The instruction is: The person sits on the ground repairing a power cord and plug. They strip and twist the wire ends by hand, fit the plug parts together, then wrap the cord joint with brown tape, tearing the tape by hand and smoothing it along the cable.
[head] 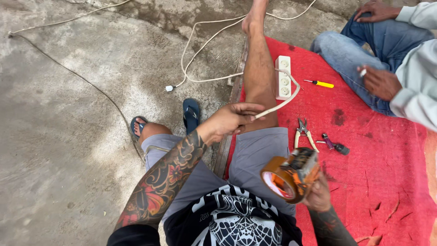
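Cable (278, 105) in L hand (230, 120), tape roll (290, 175) R hand (318, 196)

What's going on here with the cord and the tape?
A person sits on a red mat. The left hand pinches the white cord of a power strip; the right hand holds a roll of brown tape. Pliers and a yellow screwdriver lie nearby. Another person sits alongside.

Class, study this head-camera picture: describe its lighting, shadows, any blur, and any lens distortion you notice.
Head view: soft, even daylight with only faint shadows on the concrete floor; no harsh glare. The tape roll in the right hand, close to the lens, looks slightly blurred, while the left hand on the white cable is sharp. Wide-angle stretch shows at the edges.
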Demonstrator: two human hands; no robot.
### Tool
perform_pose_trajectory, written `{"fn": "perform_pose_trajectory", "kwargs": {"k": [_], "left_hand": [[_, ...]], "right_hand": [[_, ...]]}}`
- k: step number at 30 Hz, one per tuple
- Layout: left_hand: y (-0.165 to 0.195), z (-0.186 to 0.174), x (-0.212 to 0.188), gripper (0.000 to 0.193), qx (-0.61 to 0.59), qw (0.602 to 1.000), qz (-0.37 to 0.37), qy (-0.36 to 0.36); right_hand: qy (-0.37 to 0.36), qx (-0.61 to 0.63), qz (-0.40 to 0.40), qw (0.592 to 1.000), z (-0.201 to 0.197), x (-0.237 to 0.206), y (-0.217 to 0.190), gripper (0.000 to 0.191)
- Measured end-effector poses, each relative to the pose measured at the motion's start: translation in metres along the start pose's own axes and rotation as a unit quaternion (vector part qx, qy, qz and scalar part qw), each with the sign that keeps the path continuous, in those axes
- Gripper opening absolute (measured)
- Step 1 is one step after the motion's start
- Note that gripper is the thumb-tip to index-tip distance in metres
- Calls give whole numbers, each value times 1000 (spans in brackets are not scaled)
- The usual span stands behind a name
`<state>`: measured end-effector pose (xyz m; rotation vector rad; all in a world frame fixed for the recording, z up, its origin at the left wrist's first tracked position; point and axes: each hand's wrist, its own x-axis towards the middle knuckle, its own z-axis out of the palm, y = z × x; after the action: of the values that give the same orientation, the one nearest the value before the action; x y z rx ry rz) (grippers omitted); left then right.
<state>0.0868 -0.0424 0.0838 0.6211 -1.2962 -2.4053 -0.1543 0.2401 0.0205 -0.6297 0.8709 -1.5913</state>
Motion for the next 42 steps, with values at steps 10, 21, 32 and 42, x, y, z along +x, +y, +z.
{"fn": "perform_pose_trajectory", "kwargs": {"k": [10, 21, 32, 42], "left_hand": [[33, -13, 80, 34, 184, 974, -120, 46], [56, -19, 73, 27, 368, 923, -42, -103], [37, -22, 95, 34, 340, 932, 31, -124], [52, 0, 87, 29, 398, 912, -53, -87]], "right_hand": [[-7, 104, 75, 992, -15, 85, 36, 71], [-97, -194, -10, 976, -12, 118, 39, 85], [-117, -500, -126, 849, -35, 125, 10, 60], [-51, -402, -74, 911, -28, 106, 34, 65]]}}
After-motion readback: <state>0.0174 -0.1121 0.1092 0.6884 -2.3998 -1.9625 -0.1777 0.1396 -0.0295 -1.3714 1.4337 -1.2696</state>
